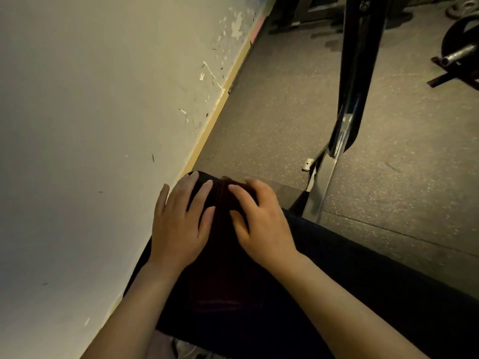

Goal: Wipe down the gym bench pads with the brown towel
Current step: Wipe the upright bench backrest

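Left hand (pixel 178 229) | right hand (pixel 261 229) | both flat on brown towel (pixel 223 255) | bench pad (pixel 375 275)

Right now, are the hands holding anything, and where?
Both hands, left hand and right hand, press flat on the brown towel near its far end; neither grips it.

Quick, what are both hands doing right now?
Left hand: open, fingers spread flat, pressing on the brown towel on the bench pad.
Right hand: open, fingers slightly bent, also pressing on the towel.
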A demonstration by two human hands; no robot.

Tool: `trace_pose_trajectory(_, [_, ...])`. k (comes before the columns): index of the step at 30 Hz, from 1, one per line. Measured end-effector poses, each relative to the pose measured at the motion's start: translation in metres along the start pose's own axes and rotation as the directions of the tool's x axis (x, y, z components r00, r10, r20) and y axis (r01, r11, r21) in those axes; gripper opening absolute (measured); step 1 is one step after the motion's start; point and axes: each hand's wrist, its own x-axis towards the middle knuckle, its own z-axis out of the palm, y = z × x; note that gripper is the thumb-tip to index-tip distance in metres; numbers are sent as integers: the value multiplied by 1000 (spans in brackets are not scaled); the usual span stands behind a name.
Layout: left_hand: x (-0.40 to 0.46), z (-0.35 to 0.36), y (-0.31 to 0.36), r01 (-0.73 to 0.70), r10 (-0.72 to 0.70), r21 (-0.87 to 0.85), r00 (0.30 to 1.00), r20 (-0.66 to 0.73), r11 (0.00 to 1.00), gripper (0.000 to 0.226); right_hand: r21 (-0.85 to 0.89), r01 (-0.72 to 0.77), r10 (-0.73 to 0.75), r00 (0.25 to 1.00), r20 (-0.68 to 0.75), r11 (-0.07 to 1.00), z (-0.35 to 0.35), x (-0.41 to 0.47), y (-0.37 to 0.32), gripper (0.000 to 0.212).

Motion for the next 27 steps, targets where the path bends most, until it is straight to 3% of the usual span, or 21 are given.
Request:
trace_pose_trajectory(6, [-3, 11, -17, -170, 167, 50, 984, 53, 984, 47, -201, -101, 94, 995, -44, 974, 46, 25, -4, 56])
trace_pose_trajectory(9, [-2, 12, -18, -168, 163, 68, 983, 82, 983, 50, -232, -103, 98, 995, -35, 967, 45, 19, 6, 60])
trace_pose_trajectory(14, [1, 13, -21, -238, 214, 144, 963, 164, 961, 65, -294, -238, 230, 971, -63, 926, 26, -12, 42, 60])
trace_pose_trajectory(21, [2, 16, -20, -274, 232, 187, 948, 217, 943, 70, -256, -437, 399, 898, -187, 862, 10, -46, 77, 51])
trace_pose_trajectory(27, [3, 17, -20, -266, 218, 193, 947, 236, 944, 70, -221, -463, 443, 886, -137, 859, 17, -15, 47, 59])
